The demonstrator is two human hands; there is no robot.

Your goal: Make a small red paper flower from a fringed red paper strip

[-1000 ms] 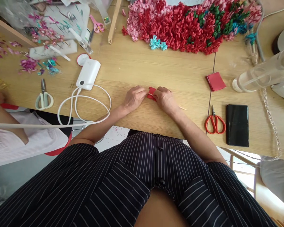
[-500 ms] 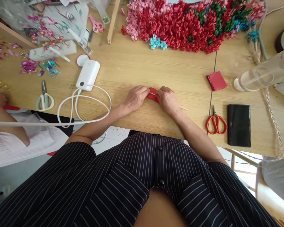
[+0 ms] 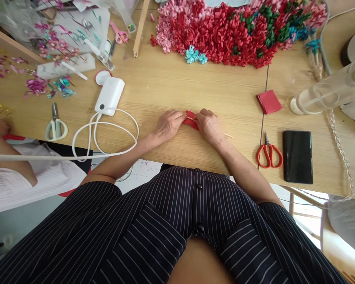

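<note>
At the near side of the table [image 3: 165, 88], left hand [image 3: 170, 124]: pinching the red strip [image 3: 191, 122] between thumb and fingers at its 9 o'clock end.
Right hand [image 3: 208, 125]: bent at the knuckles, pinching the strip's 3 o'clock end.
Red strip: held between both hands, marked lengthwise by a pale line too small to identify.
Pale stick [image 3: 229, 135]: jutting past the right wrist, between 3 and 4 o'clock of the strip.
Red squares [image 3: 270, 101]: stacked just before 3 o'clock.
Red-handled scissors [image 3: 269, 153]: slightly parted at the handles, between 3 and 4 o'clock.
Black phone [image 3: 298, 157]: just beyond those scissors.
Light blue flowers [image 3: 195, 55]: near 12 o'clock, touching the red flowers [image 3: 225, 31].
White device [image 3: 110, 96]: between 9 and 10 o'clock, trailing a looped white cable [image 3: 137, 128].
White-handled scissors [image 3: 56, 128]: farther out at 9 o'clock.
</note>
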